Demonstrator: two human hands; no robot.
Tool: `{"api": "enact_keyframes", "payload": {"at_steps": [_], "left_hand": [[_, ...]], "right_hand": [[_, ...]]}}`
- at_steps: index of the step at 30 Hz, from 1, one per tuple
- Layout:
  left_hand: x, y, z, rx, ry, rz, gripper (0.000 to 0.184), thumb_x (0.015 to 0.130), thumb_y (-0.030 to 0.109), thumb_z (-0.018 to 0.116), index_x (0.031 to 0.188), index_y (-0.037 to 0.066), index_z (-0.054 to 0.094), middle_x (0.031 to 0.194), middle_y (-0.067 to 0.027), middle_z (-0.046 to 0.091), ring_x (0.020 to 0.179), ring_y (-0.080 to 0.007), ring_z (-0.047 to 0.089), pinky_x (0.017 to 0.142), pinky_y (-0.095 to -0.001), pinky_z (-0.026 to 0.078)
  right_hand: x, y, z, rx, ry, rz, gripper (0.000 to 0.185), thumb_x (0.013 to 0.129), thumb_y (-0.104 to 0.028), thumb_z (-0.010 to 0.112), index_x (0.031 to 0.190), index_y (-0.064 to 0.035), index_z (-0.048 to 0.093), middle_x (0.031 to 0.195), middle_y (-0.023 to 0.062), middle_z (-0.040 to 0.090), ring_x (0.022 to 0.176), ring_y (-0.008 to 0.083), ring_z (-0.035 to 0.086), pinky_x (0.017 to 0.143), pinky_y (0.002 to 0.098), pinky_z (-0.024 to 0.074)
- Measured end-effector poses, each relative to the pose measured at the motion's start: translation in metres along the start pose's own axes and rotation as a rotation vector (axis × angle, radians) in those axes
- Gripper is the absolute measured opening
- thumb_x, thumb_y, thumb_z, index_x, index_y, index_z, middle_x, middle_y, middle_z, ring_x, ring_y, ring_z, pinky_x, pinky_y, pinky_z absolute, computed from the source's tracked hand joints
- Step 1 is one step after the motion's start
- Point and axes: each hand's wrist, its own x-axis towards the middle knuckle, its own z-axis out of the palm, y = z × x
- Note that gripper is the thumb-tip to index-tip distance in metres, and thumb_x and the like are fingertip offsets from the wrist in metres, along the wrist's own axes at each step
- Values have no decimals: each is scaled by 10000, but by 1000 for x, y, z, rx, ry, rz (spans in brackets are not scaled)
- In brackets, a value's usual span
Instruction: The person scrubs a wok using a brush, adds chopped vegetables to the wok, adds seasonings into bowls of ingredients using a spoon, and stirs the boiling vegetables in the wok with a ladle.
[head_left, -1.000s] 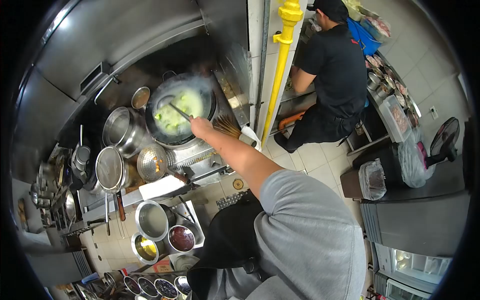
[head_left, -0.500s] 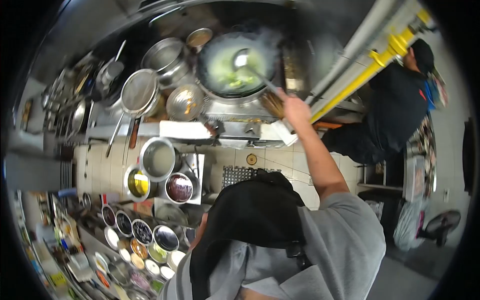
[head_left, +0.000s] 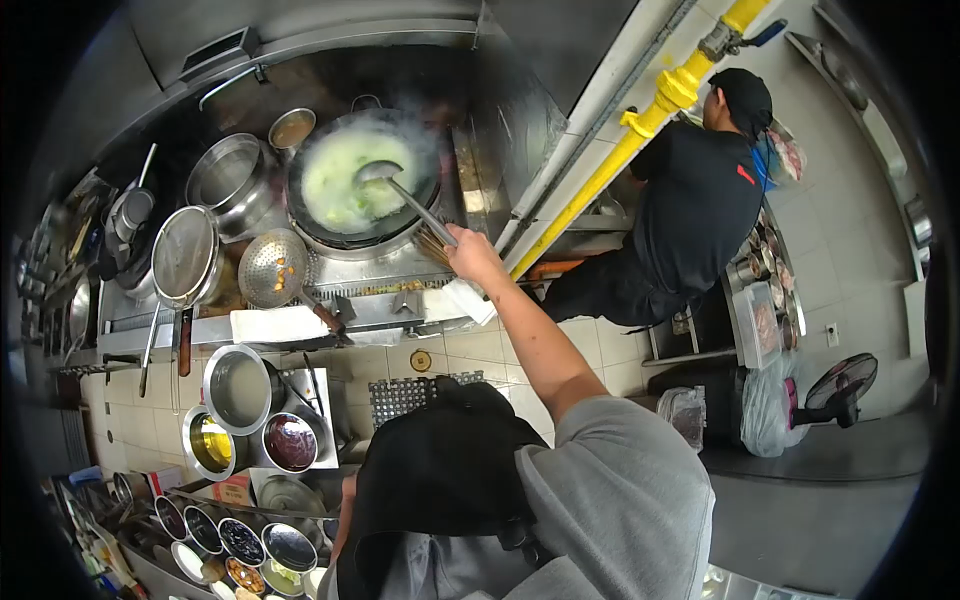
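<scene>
One long-handled ladle [head_left: 418, 205] is sitting clamped in the right hand [head_left: 474, 257], whose fingers are wrapping the end of its handle near the center of the frame. The ladle's long axis is running diagonally up and left from that hand, its bowl meeting the pale, steaming liquid [head_left: 335, 165] inside the wok [head_left: 297, 200]; how deep it is dipping cannot be told. The wok is standing at upper center-left, so it is lying above and to the left of the right hand, which is plainly the nearer one. The left hand is staying out of sight, so its state cannot be told. Some greens [head_left: 365, 206] are showing in the liquid. A bristle brush [head_left: 432, 246] is lying just beside the right hand, while a perforated skimmer [head_left: 262, 268] is resting below and left of the wok.
</scene>
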Motion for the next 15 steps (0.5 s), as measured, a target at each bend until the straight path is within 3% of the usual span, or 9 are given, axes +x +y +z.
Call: {"api": "enact_keyframes", "payload": {"at_steps": [3, 5, 7, 8, 9, 11, 13, 15], "left_hand": [[6, 1, 1, -8, 1, -20, 496, 969, 430, 536, 1033, -35, 695, 923, -116, 706, 929, -213, 662, 850, -336, 485], [4, 7, 0, -14, -12, -88, 400, 964, 351, 587, 1105, -13, 677, 990, -106, 704, 1010, -199, 659, 893, -304, 482], [6, 19, -3, -2, -19, -92, 390, 963, 340, 590, 1117, -10, 669, 1005, -105, 698, 1020, -199, 654, 899, -303, 479], [8, 28, -5, 1, -24, -85, 386, 962, 335, 591, 1123, -8, 665, 1013, -105, 695, 1025, -199, 652, 901, -303, 478], [13, 41, -9, -1, -28, -70, 381, 962, 329, 592, 1128, -7, 661, 1020, -104, 693, 1029, -199, 649, 904, -302, 477], [23, 71, -14, 0, -43, -36, 373, 960, 318, 595, 1140, -3, 653, 1035, -103, 687, 1039, -199, 644, 909, -301, 474], [32, 108, -21, 3, -64, 29, 366, 959, 307, 597, 1152, 0, 645, 1050, -102, 682, 1048, -199, 639, 914, -300, 472], [41, 148, -31, -5, -90, 115, 360, 958, 296, 599, 1164, 3, 638, 1065, -102, 676, 1058, -199, 634, 920, -299, 470]], "right_hand": [[21, 1, 10, 50, 106, -23, 399, 904, -244, 591, 1266, -75, 590, 1116, 249, 655, 1039, 432, 626, 922, 485, 506], [40, 0, 14, 73, 28, 31, 351, 916, -237, 567, 1192, -23, 603, 1076, 273, 656, 1041, 425, 625, 920, 489, 502], [65, 4, 34, 100, 144, 43, 316, 931, -242, 546, 1111, 8, 615, 999, 301, 657, 911, 434, 659, 851, 492, 531], [67, -5, 32, 276, 28, 135, 328, 944, -253, 526, 1080, 31, 617, 882, 288, 672, 711, 423, 677, 719, 483, 562], [76, 1, 51, 231, 49, 95, 371, 958, -279, 524, 1118, 49, 591, 893, 290, 674, 650, 395, 684, 603, 467, 557], [71, -5, 69, 533, -138, 282, 361, 997, -340, 509, 1081, 0, 591, 741, 155, 648, 474, 252, 606, 434, 390, 493], [72, -4, 108, 1200, -306, 384, 293, 1020, -378, 491, 974, -90, 522, 599, -4, 448, 397, 111, 367, 343, 279, 352], [71, -6, 99, 1726, -675, 599, 226, 1027, -307, 485, 960, -91, 476, 590, -28, 431, 407, 59, 380, 329, 208, 318]]}}
